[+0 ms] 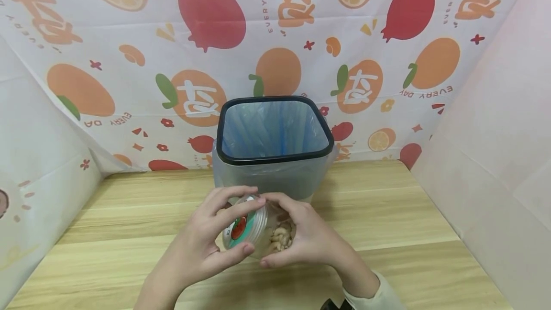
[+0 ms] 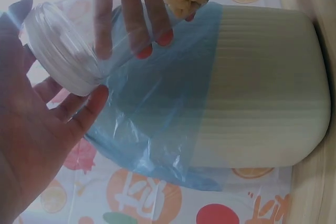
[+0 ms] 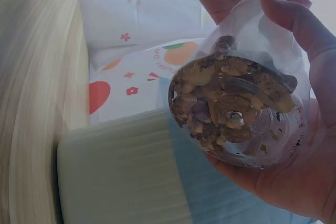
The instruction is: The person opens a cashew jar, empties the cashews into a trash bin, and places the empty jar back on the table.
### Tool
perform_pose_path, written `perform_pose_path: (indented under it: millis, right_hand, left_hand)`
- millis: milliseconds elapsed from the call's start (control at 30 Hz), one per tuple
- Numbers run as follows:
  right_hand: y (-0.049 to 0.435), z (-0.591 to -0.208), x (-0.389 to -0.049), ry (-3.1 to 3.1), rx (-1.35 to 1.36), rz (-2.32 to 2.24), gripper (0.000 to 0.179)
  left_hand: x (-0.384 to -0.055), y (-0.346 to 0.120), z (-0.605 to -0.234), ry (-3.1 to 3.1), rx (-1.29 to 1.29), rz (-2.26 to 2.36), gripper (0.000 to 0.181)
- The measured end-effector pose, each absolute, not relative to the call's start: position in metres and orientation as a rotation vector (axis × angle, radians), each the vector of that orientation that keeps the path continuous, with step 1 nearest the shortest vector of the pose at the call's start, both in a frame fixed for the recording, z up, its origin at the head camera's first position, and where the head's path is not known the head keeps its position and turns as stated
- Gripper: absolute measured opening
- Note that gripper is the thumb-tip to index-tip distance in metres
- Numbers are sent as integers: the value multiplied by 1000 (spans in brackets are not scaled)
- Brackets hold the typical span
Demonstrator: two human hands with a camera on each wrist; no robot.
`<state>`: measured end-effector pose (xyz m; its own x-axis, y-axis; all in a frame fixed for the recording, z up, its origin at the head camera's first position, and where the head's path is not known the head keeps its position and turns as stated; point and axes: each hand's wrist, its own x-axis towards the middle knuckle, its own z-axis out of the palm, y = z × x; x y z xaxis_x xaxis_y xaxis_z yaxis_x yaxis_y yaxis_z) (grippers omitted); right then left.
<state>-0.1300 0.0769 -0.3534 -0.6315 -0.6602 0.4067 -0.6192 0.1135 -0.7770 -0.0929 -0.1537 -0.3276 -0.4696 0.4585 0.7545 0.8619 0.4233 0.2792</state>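
A clear plastic jar point(image 1: 261, 247) is tilted on its side between both hands, over the table in front of the bin. Its ridged lid point(image 2: 62, 51) carries a green label with a red fruit picture and faces left. My left hand point(image 1: 205, 236) grips the lid, thumb below and fingers above. My right hand point(image 1: 313, 237) holds the jar body near its base. Inside lie cashews point(image 1: 281, 237); in the right wrist view, brown pieces and crumbs point(image 3: 226, 114) gather at the jar's bottom.
A bin point(image 1: 275, 160) with a black rim and a bluish plastic bag lining stands behind the hands against the back cloth. The wooden table point(image 1: 142, 219) spreads beneath. Fruit-printed cloth point(image 1: 318, 27) covers the back, with pale cloth walls on either side.
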Motion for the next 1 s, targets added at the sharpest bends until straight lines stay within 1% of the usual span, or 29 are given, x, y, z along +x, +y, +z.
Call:
perform_pose_path:
  millis: [233,467,567,700,800,1000]
  right_hand:
    - [76,-352,-127,2346,-1329,-1590,88]
    - [73,-352,-123,2552,-1282,-1528,95]
    - [74,-353,-124,2525,-1290,-1535,93]
    - [76,-352,-126,2386,-1333,-1573,89]
    - [77,-352,-128,2291,-1367,-1590,88]
    - [78,-352,-128,2261,-1361,-1577,89]
  left_hand:
    - [-93,-150,-329,-2066,-1057,-885,48]
    - [-94,-152,-331,-2135,-932,-855,52]
    - [-94,-151,-330,-2111,-972,-868,55]
    - [-94,-149,-326,-2017,-1091,-906,58]
    - [-93,-148,-323,-1957,-1154,-924,55]
    - [-94,-147,-322,-1918,-1171,-929,52]
